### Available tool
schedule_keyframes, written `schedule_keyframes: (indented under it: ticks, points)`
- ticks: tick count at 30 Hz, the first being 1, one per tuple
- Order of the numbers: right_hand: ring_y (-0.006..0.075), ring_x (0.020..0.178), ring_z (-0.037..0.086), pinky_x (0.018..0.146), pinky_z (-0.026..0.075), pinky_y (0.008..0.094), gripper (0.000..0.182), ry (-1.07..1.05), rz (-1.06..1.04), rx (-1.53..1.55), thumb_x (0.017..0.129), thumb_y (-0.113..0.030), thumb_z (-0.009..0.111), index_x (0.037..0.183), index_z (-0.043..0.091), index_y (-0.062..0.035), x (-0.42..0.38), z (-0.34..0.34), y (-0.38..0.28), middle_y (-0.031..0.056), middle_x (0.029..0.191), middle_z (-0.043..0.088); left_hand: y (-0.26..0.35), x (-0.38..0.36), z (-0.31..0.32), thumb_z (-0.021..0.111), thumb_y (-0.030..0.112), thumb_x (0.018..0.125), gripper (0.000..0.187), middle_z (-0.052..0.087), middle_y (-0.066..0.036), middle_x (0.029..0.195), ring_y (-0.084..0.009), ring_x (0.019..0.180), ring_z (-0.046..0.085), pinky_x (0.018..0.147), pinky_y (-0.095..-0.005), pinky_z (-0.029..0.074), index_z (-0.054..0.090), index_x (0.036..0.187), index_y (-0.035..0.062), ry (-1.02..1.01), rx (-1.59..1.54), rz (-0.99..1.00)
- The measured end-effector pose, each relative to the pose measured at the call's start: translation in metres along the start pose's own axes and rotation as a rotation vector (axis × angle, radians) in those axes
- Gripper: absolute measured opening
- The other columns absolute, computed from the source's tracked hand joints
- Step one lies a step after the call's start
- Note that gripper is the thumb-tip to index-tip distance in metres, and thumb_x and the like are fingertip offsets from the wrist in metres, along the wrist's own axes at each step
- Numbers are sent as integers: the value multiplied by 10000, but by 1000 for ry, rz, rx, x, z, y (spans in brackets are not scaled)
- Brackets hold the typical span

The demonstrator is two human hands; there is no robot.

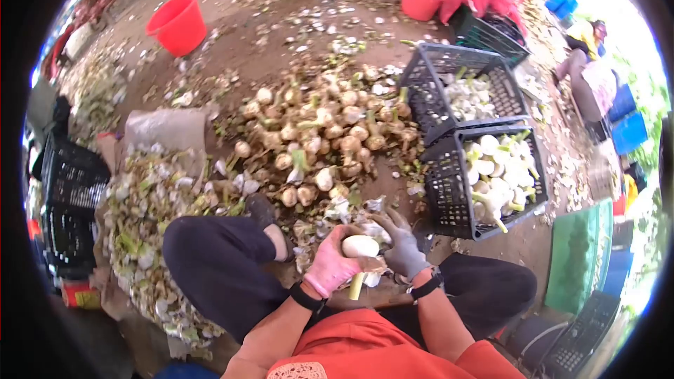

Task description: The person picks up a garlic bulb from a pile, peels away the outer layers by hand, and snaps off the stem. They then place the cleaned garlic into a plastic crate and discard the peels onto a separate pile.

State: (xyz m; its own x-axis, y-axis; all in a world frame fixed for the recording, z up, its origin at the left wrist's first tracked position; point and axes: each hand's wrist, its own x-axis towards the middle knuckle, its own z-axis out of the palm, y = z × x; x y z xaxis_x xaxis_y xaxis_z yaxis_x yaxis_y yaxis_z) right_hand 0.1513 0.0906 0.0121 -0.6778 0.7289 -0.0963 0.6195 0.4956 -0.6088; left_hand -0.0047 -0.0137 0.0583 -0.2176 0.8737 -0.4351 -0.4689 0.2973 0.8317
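Observation:
My left hand [333,264], in a pink glove, is closed round a white garlic bulb [361,246] whose pale green stalk [357,286] points down toward my lap. Just right of the bulb is my right hand [402,247] in a grey glove, its fingers stretched out and apart, close to the bulb's side. Loose papery skins [339,209] lie on the ground beyond my hands. Further ahead spreads a heap of unpeeled brownish garlic bulbs [325,128] with stalks. At the right, a black crate [444,212] holds clean white bulbs with trimmed stalks.
Behind that crate stands another black crate [430,102] with white garlic pieces. A red bucket [177,24] sits at the far left. Peelings [151,238] cover the ground beside my left knee. A person [585,77] sits at the far right, past a green crate [577,256].

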Motion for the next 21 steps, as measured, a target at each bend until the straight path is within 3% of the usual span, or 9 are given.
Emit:
schedule_keyframes:
  ticks: [4,8,10,14,15,16,18,19,21]
  points:
    - [409,1343,327,1094,314,412,743,-30,-144,412,692,37,663,1381,424,-105,-9,-21,-37,218,1448,341,-21,19,2,842,38,657,586,621,-82,995,-160,894,626,763,-278,552,504,1136,26,145,109,-2]
    - [367,1221,485,1011,408,397,607,130,-110,489,718,6,686,1290,502,-82,-18,-5,-23,191,1297,519,-57,31,5,709,157,848,689,546,-135,1167,-188,1056,568,887,-294,492,314,1387,-11,-20,130,103]
    - [305,1040,611,892,481,366,525,264,55,615,717,-40,732,1209,551,-55,-18,-32,-25,155,1113,623,-24,22,24,680,186,873,755,512,-153,1230,-207,1149,513,955,-313,444,220,1439,-9,-156,-106,10]
    - [270,964,617,845,487,346,507,835,388,179,727,-43,727,1203,553,-25,-5,-102,24,170,1050,622,-32,26,30,627,41,879,683,480,-135,1300,-207,1179,496,987,-319,428,251,1449,42,-109,-191,33]
    - [270,963,613,831,488,360,563,952,321,257,728,-39,708,1258,521,-26,0,-116,51,176,1025,625,-33,27,27,624,71,882,676,479,-152,1290,-229,1178,507,974,-334,454,235,1429,1,-77,-92,44]
    - [285,1084,568,906,456,386,622,1063,420,13,730,9,637,1326,463,-36,-2,-126,60,200,1135,591,-38,31,24,607,24,881,588,523,-125,1251,-203,1154,525,964,-319,464,318,1394,10,-20,-61,40]
    - [322,1217,473,1010,380,422,699,1040,453,-431,703,52,566,1375,404,-53,6,-142,108,221,1292,502,-44,34,17,617,24,877,523,564,-97,1205,-176,1130,540,954,-306,468,398,1352,20,-29,5,56]
    - [322,1217,473,1010,380,422,699,1027,438,-415,703,52,566,1375,404,-53,14,-142,117,221,1292,502,-45,33,17,624,30,872,483,583,-78,1182,-163,1116,548,955,-296,465,450,1323,26,-14,-48,8]
    - [375,1299,368,1080,293,453,767,671,680,-512,656,78,535,1394,370,-46,30,-144,131,204,1402,408,-48,33,15,617,28,872,475,588,-85,1169,-163,1090,564,953,-287,461,453,1317,13,-47,-92,-18]
